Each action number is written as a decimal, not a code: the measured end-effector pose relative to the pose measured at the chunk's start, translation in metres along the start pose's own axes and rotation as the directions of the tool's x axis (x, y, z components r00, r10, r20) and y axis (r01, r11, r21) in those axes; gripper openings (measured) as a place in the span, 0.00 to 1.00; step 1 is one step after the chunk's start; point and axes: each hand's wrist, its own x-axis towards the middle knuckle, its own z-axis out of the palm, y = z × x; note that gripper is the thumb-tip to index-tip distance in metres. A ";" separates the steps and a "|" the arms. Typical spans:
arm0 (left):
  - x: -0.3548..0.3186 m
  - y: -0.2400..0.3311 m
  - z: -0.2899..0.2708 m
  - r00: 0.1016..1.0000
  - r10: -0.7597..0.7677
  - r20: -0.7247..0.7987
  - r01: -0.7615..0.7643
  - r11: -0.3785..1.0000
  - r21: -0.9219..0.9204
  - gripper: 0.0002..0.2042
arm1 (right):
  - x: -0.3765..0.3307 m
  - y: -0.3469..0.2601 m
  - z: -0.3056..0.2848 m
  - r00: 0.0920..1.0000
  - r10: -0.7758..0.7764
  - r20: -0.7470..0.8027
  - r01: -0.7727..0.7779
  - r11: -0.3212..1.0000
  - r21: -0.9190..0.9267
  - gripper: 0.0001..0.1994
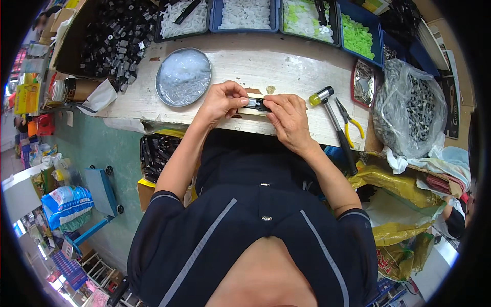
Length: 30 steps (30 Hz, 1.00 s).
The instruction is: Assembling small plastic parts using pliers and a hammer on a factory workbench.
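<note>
Both hands meet at the near edge of the table point(286, 66). The left hand point(221, 101) and the right hand point(289, 116) each pinch one end of a small black part point(257, 105), with a narrow grip closed on it, so it sits steady on a little pale block. A mallet point(333, 120) and yellow pliers point(350, 121) lie just to the right, close enough to grab. A round metal dish point(183, 77) of clear bits sits to the left. Blue bins point(245, 14) of white and green pieces line the far side.
</note>
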 end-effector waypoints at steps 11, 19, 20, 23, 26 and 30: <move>0.035 0.050 -0.003 0.922 0.373 0.099 -0.314 0.575 0.755 0.13 | -0.002 0.060 -0.054 0.916 0.292 -0.274 -0.314 0.949 -0.037 0.08; 0.176 0.112 -0.002 0.860 0.502 -0.098 0.012 0.173 0.985 0.16 | -0.011 0.145 -0.130 0.688 0.699 -0.196 -0.635 0.449 -0.629 0.10; 0.186 0.106 -0.006 0.857 0.506 -0.098 0.011 0.173 0.985 0.16 | -0.008 0.145 -0.129 0.705 0.694 -0.149 -0.609 0.483 -0.629 0.09; 0.193 0.110 -0.001 0.898 0.428 -0.099 0.043 0.138 0.989 0.14 | -0.006 0.152 -0.122 0.707 0.680 -0.194 -0.624 0.471 -0.624 0.08; 0.195 0.107 -0.016 0.873 0.488 -0.023 -0.069 0.169 0.983 0.13 | -0.002 0.151 -0.123 0.675 0.726 -0.133 -0.621 0.460 -0.635 0.08; 0.198 0.107 -0.034 0.840 0.543 -0.008 -0.214 0.345 0.914 0.11 | -0.014 0.156 -0.124 0.756 0.631 -0.172 -0.598 0.559 -0.574 0.08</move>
